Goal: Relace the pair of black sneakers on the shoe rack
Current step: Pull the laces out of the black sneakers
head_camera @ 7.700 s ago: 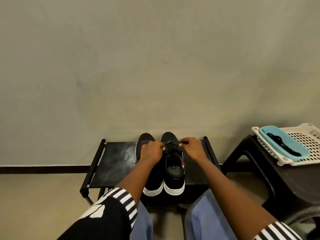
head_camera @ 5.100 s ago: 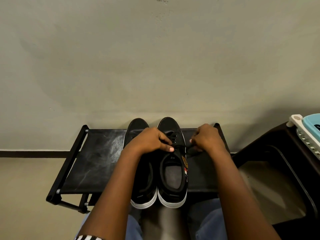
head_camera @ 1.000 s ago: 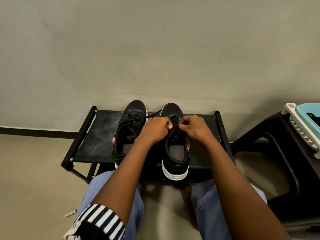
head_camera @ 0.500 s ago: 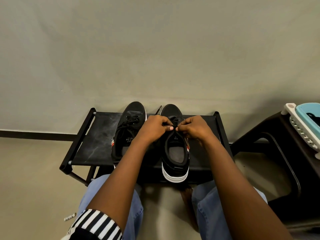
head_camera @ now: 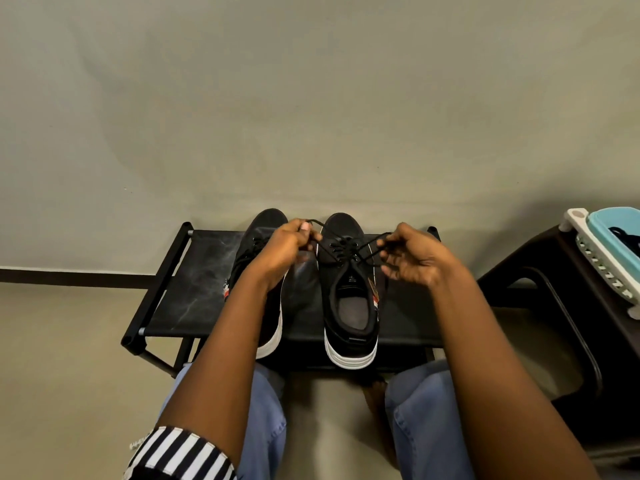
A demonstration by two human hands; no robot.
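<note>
Head view: left hand (head_camera: 284,249), right hand (head_camera: 414,259) raised, pinching lace (head_camera: 349,245) ends.

Dim, flat indoor light, greenish-warm cast. Soft shadow on wall (head_camera: 485,220) past shoe rack's (head_camera: 194,292) right end; pale sheen on rack's left half. Black sneakers (head_camera: 343,227) swallow detail; thin lace (head_camera: 370,242) barely separates from them. Wide-angle stretch at frame edges. Right hand (head_camera: 414,259) slightly soft.

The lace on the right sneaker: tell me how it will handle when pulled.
The lace is probably floppy: it runs straight only where the left hand and right hand pinch it. It looks thin and light. The sneaker may shift if tugged.
</note>
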